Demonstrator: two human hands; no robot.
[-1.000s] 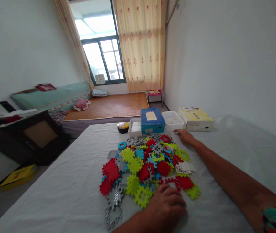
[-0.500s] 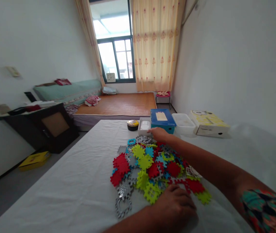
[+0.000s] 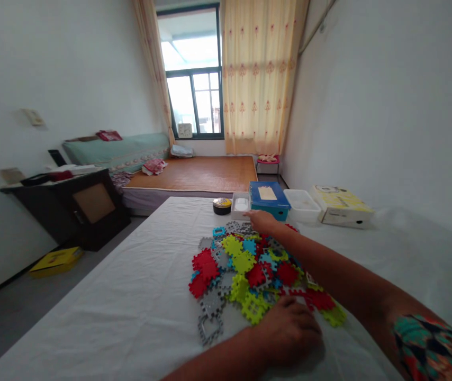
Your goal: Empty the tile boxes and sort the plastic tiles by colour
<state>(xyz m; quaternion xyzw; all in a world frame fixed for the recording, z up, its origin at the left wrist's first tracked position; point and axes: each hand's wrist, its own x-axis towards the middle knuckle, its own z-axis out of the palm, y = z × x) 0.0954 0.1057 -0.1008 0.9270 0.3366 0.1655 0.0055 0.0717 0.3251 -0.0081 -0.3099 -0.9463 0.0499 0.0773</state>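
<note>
A heap of interlocking plastic pieces [image 3: 244, 262] in red, lime green, grey and blue lies on the white-covered table. Beyond it, my right hand [image 3: 263, 221] reaches across from the right, its fingertips at the near right corner of a small white box [image 3: 241, 212], closed on the rim. A white object [image 3: 242, 203] lies inside this box. My left hand [image 3: 289, 330] rests palm down at the heap's near edge, fingers curled under; what they hold, if anything, is hidden. Close to it lie a lime-green piece [image 3: 254, 309] and red pieces [image 3: 321, 300].
Along the table's far side stand a round black-and-yellow tin [image 3: 222, 207], a blue box [image 3: 270, 203], a clear plastic tub [image 3: 303, 209] and a yellow-and-white carton [image 3: 343, 209]. Behind them is a bed [image 3: 206, 172]. A dark cabinet [image 3: 67, 211] stands at left.
The whole view has shifted slightly, moving the table things a little to the right. Both hands keep nearly the same places, the right at the small white box, the left beside the heap.
</note>
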